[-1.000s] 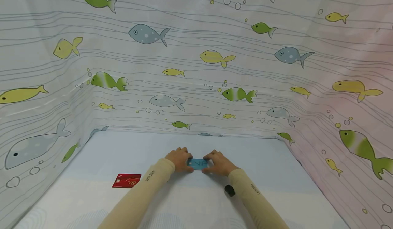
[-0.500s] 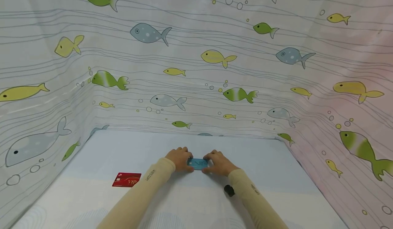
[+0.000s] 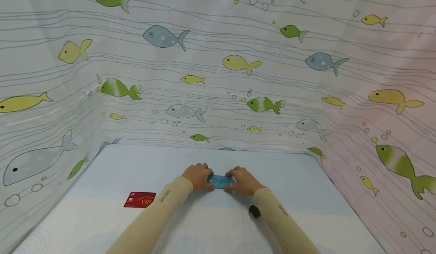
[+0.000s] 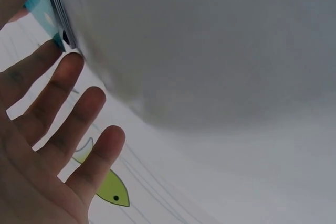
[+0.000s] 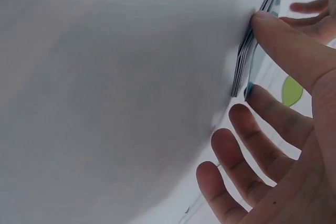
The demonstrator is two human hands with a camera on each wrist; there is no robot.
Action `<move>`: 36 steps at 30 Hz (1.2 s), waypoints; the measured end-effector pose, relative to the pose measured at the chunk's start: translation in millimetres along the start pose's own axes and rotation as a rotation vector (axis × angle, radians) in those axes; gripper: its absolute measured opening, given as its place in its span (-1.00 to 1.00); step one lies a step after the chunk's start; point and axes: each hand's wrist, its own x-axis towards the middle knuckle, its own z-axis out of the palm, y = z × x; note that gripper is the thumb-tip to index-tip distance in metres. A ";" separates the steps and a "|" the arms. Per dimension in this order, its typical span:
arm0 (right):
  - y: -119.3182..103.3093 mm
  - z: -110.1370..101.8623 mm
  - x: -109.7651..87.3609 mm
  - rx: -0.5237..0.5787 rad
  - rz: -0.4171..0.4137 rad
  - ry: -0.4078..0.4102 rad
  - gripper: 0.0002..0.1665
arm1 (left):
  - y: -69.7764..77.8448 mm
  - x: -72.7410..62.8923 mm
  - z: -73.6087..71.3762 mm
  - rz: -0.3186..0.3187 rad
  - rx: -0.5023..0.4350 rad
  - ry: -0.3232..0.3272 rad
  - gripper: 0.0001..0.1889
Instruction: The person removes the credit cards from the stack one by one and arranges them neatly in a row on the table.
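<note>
A small stack of cards (image 3: 219, 181), a blue VIP card on its top face, sits between my two hands at mid-table in the head view. My left hand (image 3: 198, 177) pinches its left end between thumb and index finger. At the right end, the thumb and index finger of my right hand (image 3: 243, 181) do the same. Several thin card edges of the stack (image 5: 243, 59) show in the right wrist view; the blue card stands slightly apart from them at one corner. The other fingers of both hands extend past the cards.
A red VIP card (image 3: 140, 200) lies left of my left forearm, which covers its corner. A small black object (image 3: 254, 211) is beside my right sleeve. The white and pale blue tabletop (image 3: 218, 223) is bounded by fish-print curtains (image 3: 218, 95) at the back and sides.
Both hands keep their hold on the cards and stay almost still. The head view shifts only slightly.
</note>
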 end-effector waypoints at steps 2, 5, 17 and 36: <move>-1.1 -0.9 -0.6 -0.008 -0.011 0.004 -0.32 | -0.9 -1.0 0.4 0.003 0.001 0.007 -0.43; -3.8 -2.7 -1.6 -0.013 -0.022 0.006 -0.30 | -2.8 -2.1 -0.3 0.013 0.008 0.009 -0.43; -26.3 -2.8 -2.3 -0.084 -0.122 0.063 -0.32 | -14.9 -24.1 -23.1 0.053 0.033 0.035 -0.42; -84.7 17.7 -9.7 -0.131 -0.261 0.165 -0.35 | -52.5 -91.4 -45.9 0.210 0.040 0.171 -0.47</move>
